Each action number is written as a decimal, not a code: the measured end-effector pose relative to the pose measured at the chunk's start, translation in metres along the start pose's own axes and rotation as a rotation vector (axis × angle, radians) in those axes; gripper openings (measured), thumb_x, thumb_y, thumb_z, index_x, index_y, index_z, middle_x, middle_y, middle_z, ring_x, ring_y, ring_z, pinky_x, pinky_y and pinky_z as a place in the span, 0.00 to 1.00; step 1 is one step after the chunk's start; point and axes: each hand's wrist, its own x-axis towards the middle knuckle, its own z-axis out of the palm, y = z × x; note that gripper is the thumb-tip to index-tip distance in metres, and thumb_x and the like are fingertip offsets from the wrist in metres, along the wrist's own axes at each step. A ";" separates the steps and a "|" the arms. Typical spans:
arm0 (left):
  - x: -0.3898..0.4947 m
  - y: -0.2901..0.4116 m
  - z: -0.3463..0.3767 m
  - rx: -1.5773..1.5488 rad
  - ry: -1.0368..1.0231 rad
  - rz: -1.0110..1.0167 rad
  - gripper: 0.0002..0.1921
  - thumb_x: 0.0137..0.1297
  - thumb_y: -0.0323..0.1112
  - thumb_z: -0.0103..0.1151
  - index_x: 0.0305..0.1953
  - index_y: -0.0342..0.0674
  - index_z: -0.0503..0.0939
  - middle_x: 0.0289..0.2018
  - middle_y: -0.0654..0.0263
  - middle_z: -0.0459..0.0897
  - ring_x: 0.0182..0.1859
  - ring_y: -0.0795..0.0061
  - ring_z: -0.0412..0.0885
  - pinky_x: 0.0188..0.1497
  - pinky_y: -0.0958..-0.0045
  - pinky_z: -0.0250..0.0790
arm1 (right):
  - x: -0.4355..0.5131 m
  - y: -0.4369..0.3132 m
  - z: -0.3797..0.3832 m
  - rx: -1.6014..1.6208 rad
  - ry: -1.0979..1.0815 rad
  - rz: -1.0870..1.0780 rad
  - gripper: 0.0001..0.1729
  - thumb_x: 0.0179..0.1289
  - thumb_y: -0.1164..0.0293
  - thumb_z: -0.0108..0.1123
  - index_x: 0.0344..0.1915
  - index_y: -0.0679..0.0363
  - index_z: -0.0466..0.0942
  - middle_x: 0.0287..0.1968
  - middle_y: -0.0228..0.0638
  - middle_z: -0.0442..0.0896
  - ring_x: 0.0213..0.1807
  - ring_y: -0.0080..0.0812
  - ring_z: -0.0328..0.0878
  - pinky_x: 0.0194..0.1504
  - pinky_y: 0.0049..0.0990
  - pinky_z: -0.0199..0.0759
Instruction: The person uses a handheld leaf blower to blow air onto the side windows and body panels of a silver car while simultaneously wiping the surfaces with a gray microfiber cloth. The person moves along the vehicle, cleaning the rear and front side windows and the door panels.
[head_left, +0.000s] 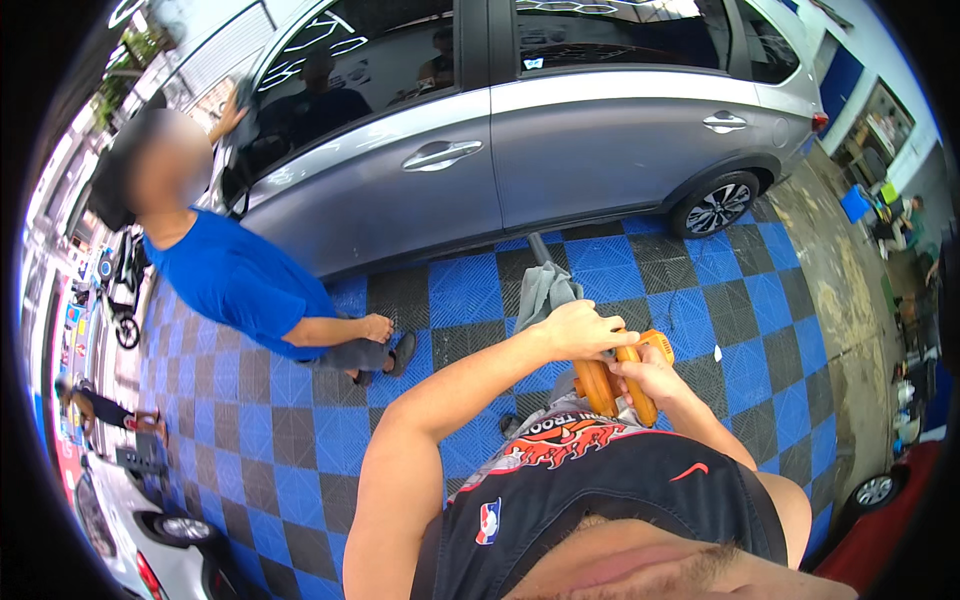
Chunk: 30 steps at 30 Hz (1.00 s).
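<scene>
My left hand (581, 330) is closed over a crumpled grey cloth (547, 292), with its fingertips against an orange handheld power tool that looks like a blower (598, 386). My right hand (651, 373) wraps the tool's orange handle near my waist. A dark grey tube (538, 247) sticks out beyond the cloth, towards the car. The palms and part of the tool are hidden. In front stands a silver-grey car (600, 142) with its doors shut.
A person in a blue shirt (232, 277) stands at left, one hand by the car's mirror. Blue and black floor tiles (465, 300) lie underfoot. A white car (127, 525), a motorcycle (124, 300) and another person (105, 412) are further left; a red car (885, 517) is at lower right.
</scene>
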 end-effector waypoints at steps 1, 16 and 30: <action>-0.002 -0.010 -0.001 -0.003 0.007 0.010 0.31 0.58 0.52 0.68 0.64 0.59 0.75 0.44 0.73 0.84 0.29 0.69 0.85 0.37 0.64 0.75 | 0.006 -0.008 0.006 0.001 0.013 0.005 0.10 0.70 0.70 0.63 0.38 0.66 0.76 0.22 0.33 0.78 0.17 0.26 0.76 0.19 0.27 0.72; -0.191 -0.161 0.121 -1.778 0.577 -1.695 0.35 0.70 0.58 0.66 0.66 0.35 0.76 0.62 0.54 0.82 0.62 0.60 0.81 0.66 0.57 0.72 | 0.127 -0.028 -0.056 0.330 0.376 -0.032 0.09 0.67 0.72 0.63 0.37 0.66 0.76 0.24 0.34 0.77 0.17 0.30 0.76 0.18 0.33 0.75; 0.059 -0.476 -0.042 -0.883 1.840 -1.182 0.30 0.81 0.57 0.49 0.62 0.32 0.75 0.55 0.58 0.84 0.55 0.65 0.83 0.59 0.62 0.76 | 0.249 -0.210 -0.288 0.393 0.083 -0.239 0.17 0.56 0.73 0.63 0.44 0.70 0.73 0.20 0.38 0.76 0.13 0.31 0.73 0.15 0.32 0.73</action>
